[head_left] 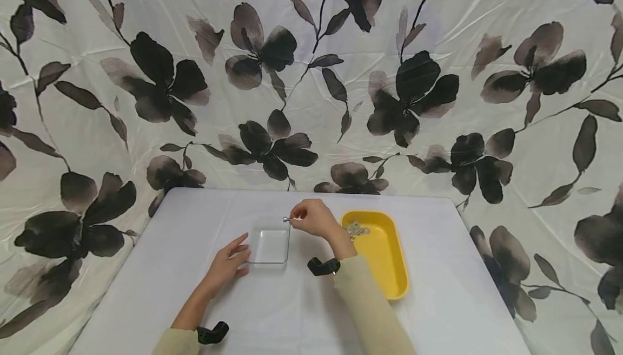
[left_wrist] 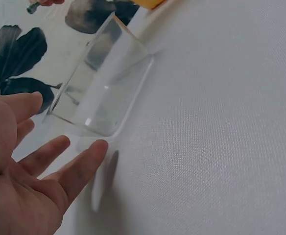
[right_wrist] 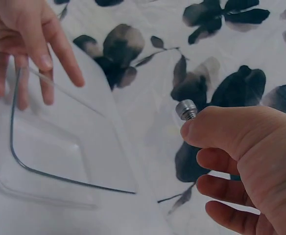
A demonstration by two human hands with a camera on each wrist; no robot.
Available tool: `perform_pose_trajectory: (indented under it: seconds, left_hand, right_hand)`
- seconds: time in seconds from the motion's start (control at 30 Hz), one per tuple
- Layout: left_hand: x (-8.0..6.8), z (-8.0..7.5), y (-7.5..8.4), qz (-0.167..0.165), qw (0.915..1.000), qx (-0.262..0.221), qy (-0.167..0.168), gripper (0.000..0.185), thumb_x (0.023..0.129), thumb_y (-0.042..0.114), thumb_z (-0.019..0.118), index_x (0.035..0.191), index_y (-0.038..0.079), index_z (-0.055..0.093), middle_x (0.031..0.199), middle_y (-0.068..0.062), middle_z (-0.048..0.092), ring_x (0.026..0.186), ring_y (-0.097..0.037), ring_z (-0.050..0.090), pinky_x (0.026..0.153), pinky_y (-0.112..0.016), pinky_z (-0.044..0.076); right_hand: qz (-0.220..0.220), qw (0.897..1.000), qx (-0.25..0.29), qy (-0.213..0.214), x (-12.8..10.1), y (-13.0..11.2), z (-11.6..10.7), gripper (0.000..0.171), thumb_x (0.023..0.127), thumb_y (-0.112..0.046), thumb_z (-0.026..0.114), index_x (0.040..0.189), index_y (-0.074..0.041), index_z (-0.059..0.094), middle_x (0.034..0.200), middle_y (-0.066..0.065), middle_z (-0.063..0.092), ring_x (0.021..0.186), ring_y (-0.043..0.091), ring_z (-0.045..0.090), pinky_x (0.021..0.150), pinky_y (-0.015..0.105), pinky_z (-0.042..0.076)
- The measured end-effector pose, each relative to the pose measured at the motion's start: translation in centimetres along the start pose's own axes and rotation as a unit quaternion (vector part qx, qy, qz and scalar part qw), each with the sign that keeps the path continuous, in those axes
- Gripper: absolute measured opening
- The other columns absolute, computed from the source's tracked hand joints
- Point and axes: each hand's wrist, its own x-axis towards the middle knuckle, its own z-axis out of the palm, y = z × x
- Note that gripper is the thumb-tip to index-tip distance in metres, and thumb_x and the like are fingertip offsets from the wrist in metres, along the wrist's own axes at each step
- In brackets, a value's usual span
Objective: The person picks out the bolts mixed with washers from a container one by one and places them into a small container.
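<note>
Between thumb and fingertips my right hand (head_left: 313,218) pinches a small silver screw (right_wrist: 186,109) by its threaded end, its round head pointing out. In the head view that hand is raised at the far right corner of a clear square container (head_left: 271,262). Nothing shows inside the container. My left hand (head_left: 225,264) is beside the container's left wall, fingers spread and extended, fingertips right at the wall. The left wrist view shows the container (left_wrist: 114,132) just past those fingertips, with the screw (left_wrist: 33,8) small at the top edge.
A yellow tray (head_left: 400,268) stands to the right, partly behind the right forearm. Several small clear and metallic pieces (head_left: 356,229) lie in its far left corner. A white cloth covers the table (head_left: 272,317); a floral sheet (head_left: 340,100) hangs behind.
</note>
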Motion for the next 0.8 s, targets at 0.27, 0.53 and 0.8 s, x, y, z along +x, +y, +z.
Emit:
perform_pose_trajectory:
  seconds: [0.27, 0.53, 0.8]
  left_hand:
    - [0.1, 0.9, -0.3, -0.014, 0.9997, -0.012, 0.017, 0.055, 0.099, 0.019, 0.057, 0.15, 0.014, 0.037, 0.135, -0.026, 0.045, 0.114, -0.037, 0.056, 0.08, -0.035, 0.057]
    - [0.2, 1.3, -0.7, -0.017, 0.9992, -0.027, 0.026, 0.055, 0.099, 0.021, 0.059, 0.15, 0.014, 0.038, 0.13, -0.025, 0.048, 0.107, -0.032, 0.06, 0.079, -0.034, 0.058]
    - [0.2, 1.5, -0.5, -0.016, 0.9987, -0.035, 0.034, 0.054, 0.099, 0.019, 0.059, 0.149, 0.014, 0.04, 0.127, -0.025, 0.051, 0.103, -0.029, 0.061, 0.081, -0.033, 0.057]
  right_hand:
    - [-0.009, 1.0, 0.018, -0.005, 0.4, -0.6, 1.5, 0.005, 0.083, -0.016, 0.075, 0.088, -0.015, 0.076, 0.079, -0.009, 0.063, 0.076, 0.01, 0.055, 0.066, 0.023, 0.048]
    - [-0.011, 1.0, 0.029, -0.003, 0.9, -0.7, 2.8, 0.006, 0.083, -0.015, 0.076, 0.089, -0.015, 0.076, 0.08, -0.011, 0.065, 0.077, 0.008, 0.056, 0.068, 0.021, 0.049]
    - [-0.023, 0.999, 0.029, -0.012, 1.5, -1.2, 3.8, 0.005, 0.084, -0.017, 0.076, 0.089, -0.015, 0.076, 0.08, -0.012, 0.065, 0.077, 0.007, 0.057, 0.066, 0.019, 0.048]
